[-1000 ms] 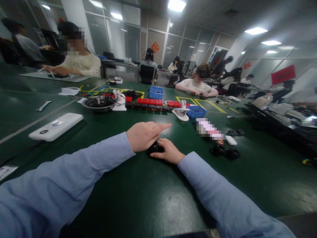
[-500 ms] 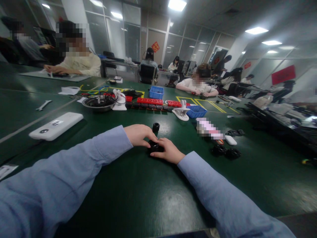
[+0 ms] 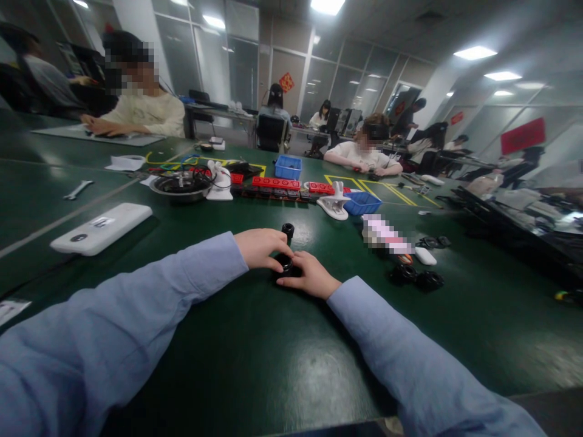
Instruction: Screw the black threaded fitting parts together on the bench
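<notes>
Both my hands meet around a glossy black round part (image 3: pixel 285 265), low over the green table (image 3: pixel 255 358); it resembles a lens or threaded ring, but my fingers cover much of it. My left hand (image 3: pixel 263 247) pinches it from the left, thumb in front and fingers over the top. From the right, my right hand (image 3: pixel 313 276) closes on it, with the thumb along the near side. Just beyond stands a smaller black cylinder (image 3: pixel 287 230), upright and close to my left fingers.
Off to the right lie black ringed parts (image 3: pixel 429 280) and a white case (image 3: pixel 425 256). A white power bank-like box (image 3: pixel 102 229) rests at left, near a wrench (image 3: pixel 79 189). Farther back are a metal bowl (image 3: pixel 181 193), a red strip (image 3: pixel 276 184), blue baskets (image 3: pixel 362 203) and co-workers.
My left hand has shifted slightly right over the black part, and its fingers now partly overlap the small cylinder's lower edge. My right hand stays nearly still.
</notes>
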`<state>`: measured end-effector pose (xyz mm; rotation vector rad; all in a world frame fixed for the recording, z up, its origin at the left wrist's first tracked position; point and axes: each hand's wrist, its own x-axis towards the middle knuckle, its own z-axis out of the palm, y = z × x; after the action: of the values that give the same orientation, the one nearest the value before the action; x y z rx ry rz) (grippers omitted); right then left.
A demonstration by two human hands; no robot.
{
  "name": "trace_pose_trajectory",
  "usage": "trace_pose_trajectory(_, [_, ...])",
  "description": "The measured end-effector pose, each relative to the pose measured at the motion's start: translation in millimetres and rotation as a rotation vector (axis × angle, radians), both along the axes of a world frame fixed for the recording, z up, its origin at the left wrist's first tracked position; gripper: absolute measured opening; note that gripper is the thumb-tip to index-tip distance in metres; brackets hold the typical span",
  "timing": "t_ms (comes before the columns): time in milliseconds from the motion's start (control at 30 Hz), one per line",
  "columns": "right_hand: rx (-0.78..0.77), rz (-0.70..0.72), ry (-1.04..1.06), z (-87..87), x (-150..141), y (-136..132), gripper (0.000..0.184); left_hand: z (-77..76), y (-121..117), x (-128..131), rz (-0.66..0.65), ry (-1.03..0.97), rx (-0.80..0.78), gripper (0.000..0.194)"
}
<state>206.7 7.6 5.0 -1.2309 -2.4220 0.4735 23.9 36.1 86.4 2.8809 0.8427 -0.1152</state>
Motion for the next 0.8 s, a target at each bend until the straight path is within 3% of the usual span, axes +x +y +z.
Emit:
trace_pose_trajectory(267, [-0.018, 0.015, 0.021, -0.6, 0, 0, 0.032, 0.8, -10, 6, 0.14, -0.01, 0.026, 0.032])
trace_pose_trajectory(533, [0.008, 0.031, 0.007, -3.3, 0, 3, 0.029, -0.9, -19, 14, 0.266, 0.047, 0.166, 0.041])
trace_pose_trajectory(800, [0.024, 0.028, 0.003, -3.0, -1, 3, 0.03, 9.8, -25, 25, 0.368, 0.126, 0.151, 0.052])
